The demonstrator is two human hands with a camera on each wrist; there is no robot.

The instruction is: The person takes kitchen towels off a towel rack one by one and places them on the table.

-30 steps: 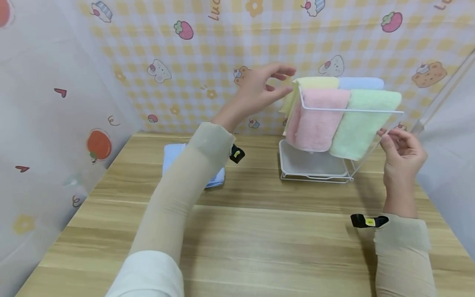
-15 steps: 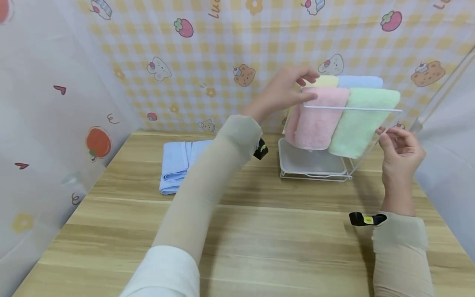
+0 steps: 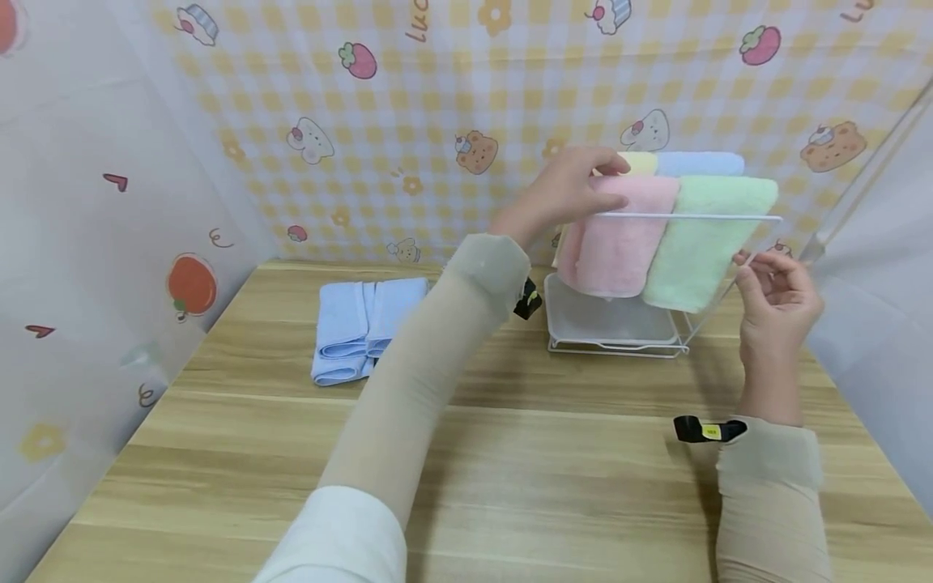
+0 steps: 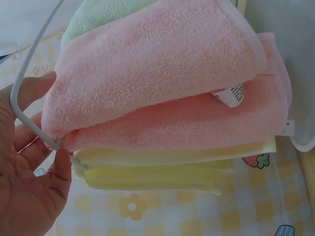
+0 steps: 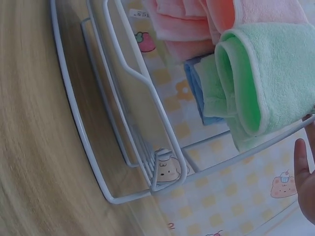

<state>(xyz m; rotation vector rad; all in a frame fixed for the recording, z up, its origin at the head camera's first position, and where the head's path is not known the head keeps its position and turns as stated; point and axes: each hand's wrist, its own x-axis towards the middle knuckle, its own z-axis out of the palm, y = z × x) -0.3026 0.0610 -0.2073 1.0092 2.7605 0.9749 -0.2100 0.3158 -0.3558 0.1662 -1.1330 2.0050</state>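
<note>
A white wire towel rack (image 3: 729, 217) stands on the table, its lower tray (image 3: 611, 317) below the hanging towels. A pink towel (image 3: 619, 251) and a green towel (image 3: 700, 251) hang at the front. Behind them are a yellow towel (image 3: 639, 163) and a blue towel (image 3: 700, 163). My left hand (image 3: 564, 190) is at the rack's upper left. Its thumb and fingers (image 4: 61, 172) are spread either side of the wire corner, beside the pink towel. My right hand (image 3: 780, 304) pinches the slanting right post of the rack, below the green towel.
Folded light-blue towels (image 3: 342, 324) lie stacked on the wooden table (image 3: 554, 486) at the left, partly behind my left forearm. A yellow-checked cloth (image 3: 408, 105) hangs behind the table. White sheets (image 3: 95, 267) close off the sides.
My left hand has moved right from beside the rack onto its upper left corner, by the pink towel. The right hand keeps its pinch on the post.
</note>
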